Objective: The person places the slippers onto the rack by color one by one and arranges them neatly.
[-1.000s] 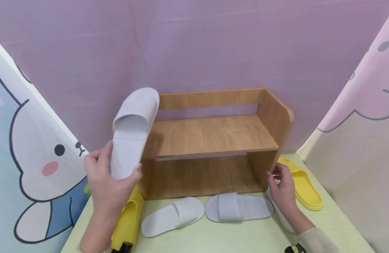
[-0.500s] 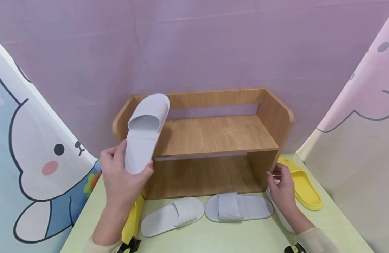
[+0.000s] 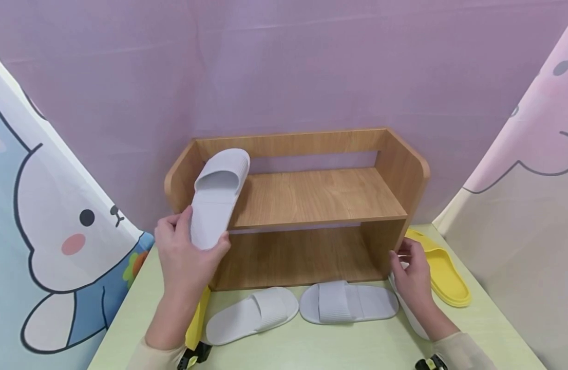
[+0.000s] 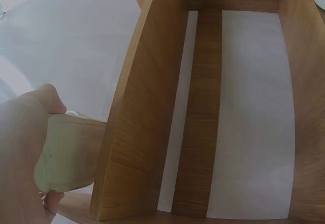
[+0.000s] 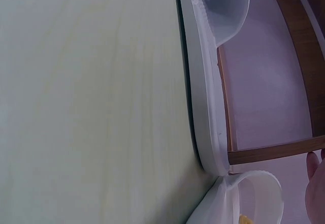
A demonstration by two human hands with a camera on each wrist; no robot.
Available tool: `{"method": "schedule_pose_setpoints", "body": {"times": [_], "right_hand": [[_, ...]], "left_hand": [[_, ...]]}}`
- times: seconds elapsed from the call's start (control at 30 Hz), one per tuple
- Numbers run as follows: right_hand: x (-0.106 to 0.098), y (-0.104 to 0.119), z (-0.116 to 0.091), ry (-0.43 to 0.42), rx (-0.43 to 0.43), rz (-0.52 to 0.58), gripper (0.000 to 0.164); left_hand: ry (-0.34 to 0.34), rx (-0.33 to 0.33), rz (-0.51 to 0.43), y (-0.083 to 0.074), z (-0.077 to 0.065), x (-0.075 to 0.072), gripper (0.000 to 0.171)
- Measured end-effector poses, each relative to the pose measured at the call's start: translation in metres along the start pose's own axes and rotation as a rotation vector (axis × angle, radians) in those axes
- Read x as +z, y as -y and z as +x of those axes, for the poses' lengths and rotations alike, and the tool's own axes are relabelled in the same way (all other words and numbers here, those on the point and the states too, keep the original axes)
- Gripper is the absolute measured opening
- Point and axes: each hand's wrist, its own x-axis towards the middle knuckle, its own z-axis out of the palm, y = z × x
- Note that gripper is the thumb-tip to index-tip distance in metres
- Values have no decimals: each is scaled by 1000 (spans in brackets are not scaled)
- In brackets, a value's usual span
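Observation:
My left hand (image 3: 184,254) grips a pale grey slide slipper (image 3: 212,205) by its heel, thumb on one side and fingers on the other. The slipper is tilted toe up, in front of the left part of the upper shelf of a wooden shoe rack (image 3: 311,198). In the left wrist view its heel end (image 4: 71,155) shows beside the rack's side panel (image 4: 137,107). My right hand (image 3: 412,275) holds the lower front edge of the rack's right panel with bent fingers. Only fingertips (image 5: 312,164) and part of that hand show in the right wrist view.
A white slipper (image 3: 228,324) and a grey slipper (image 3: 378,302) lie before the rack. Another white slipper (image 3: 411,318) is partly under my right hand. Yellow slippers lie at the right (image 3: 448,277) and left (image 3: 197,318), the left one mostly hidden by my arm.
My left hand has carried the grey slipper to the right and slightly down, from beside the rack to before its left end. My right hand stays at the panel edge.

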Motion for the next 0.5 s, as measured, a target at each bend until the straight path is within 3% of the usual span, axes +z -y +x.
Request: {"method": "schedule_pose_setpoints", "body": {"times": [0.23,0.5], "right_hand": [[-1,1,0,3,0,8,40],[0,0,0,-5,-1,13,40]], "left_hand": [[36,-46,65,0,0,5,93],[42,-43,97,-1,-2,6,90]]}}
